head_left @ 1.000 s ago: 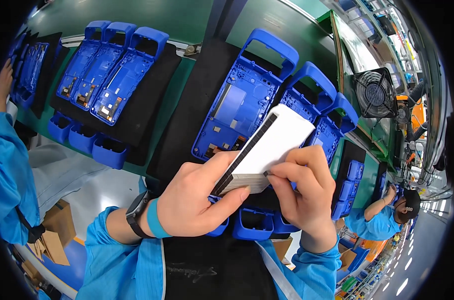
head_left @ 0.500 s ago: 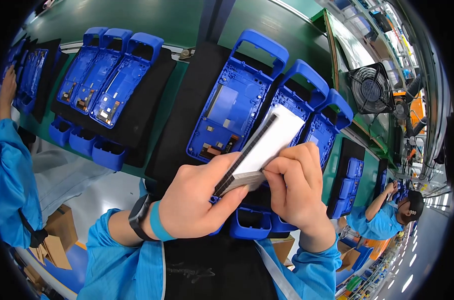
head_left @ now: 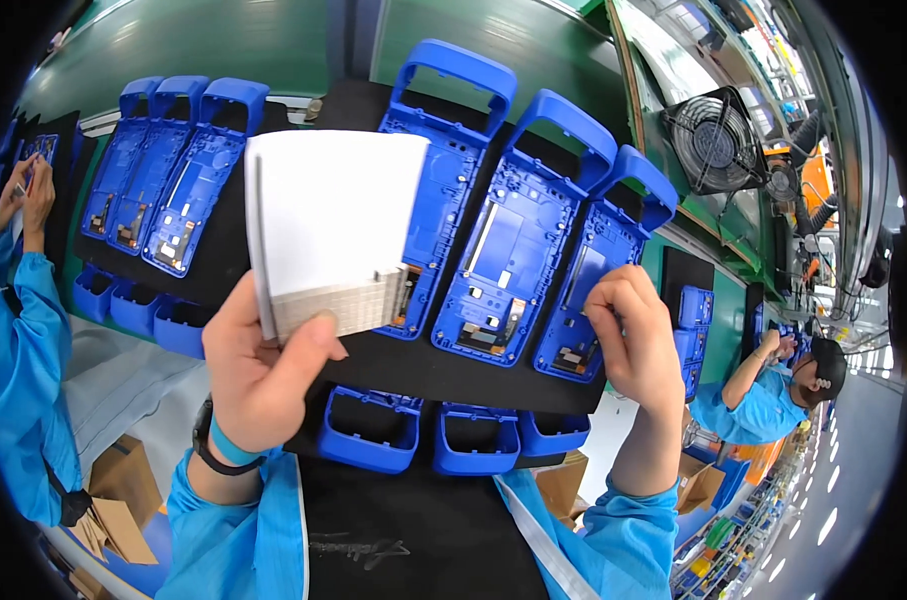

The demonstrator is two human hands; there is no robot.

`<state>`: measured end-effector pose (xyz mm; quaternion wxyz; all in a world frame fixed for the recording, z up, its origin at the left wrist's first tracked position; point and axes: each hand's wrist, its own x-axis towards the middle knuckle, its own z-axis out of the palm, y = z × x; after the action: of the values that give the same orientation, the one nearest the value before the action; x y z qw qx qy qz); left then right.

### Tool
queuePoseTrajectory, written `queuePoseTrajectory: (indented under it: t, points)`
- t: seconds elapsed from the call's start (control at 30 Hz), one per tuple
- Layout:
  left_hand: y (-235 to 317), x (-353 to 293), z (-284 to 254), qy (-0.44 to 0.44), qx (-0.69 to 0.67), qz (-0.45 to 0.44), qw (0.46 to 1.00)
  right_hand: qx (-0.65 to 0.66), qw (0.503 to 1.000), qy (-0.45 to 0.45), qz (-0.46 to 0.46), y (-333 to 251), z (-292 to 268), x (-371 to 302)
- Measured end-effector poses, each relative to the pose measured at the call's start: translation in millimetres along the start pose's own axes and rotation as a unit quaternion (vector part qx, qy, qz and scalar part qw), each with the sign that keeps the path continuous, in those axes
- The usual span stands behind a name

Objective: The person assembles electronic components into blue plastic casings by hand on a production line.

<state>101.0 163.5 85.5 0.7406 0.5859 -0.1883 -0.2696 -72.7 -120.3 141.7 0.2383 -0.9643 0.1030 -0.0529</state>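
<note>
Left hand (head_left: 263, 375): fingers pinched on the white sheet pad (head_left: 328, 235), thumb pressed on its grey lower strip; the pad is now raised upright and face-on, where earlier it lay slanted between both hands.
Right hand (head_left: 638, 340): has let go of the pad; fingers curled together over the lower end of the rightmost blue housing (head_left: 598, 270).
Pad position: above the near edge of the black mat (head_left: 453, 365), covering part of the left housing (head_left: 443, 180).
Table (head_left: 273, 40): green, beyond the mat.
</note>
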Motion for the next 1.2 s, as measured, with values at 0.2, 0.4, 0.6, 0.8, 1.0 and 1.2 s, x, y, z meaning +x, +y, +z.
queuePoseTrajectory:
  t: [0.2,0.4,0.6,0.8,1.0,1.2]
  points:
    - [-8.6,0.6,-5.8,0.001,-0.006,0.01,1.0,-0.033,0.998,-0.051,-0.01,-1.9,0.4,0.5]
    - [-10.6,0.7,-5.7,0.008,-0.01,0.004,1.0,-0.051,0.997,-0.062,-0.014,-3.2,1.3,-0.2]
    - [-11.5,1.5,-5.0,0.0,-0.008,0.008,1.0,-0.056,0.997,-0.059,-0.008,-2.9,1.0,0.9]
    - [-11.8,1.0,-5.7,0.003,-0.004,0.004,1.0,-0.071,0.995,-0.066,-0.006,-6.1,1.1,2.2]
    - [-10.6,-0.5,-7.9,0.001,-0.005,-0.005,1.0,-0.067,0.996,-0.062,0.006,-6.5,0.3,0.8]
    - [-11.6,-0.6,-7.6,-0.003,-0.007,-0.006,1.0,-0.077,0.996,-0.042,-0.014,0.1,3.0,-5.7]
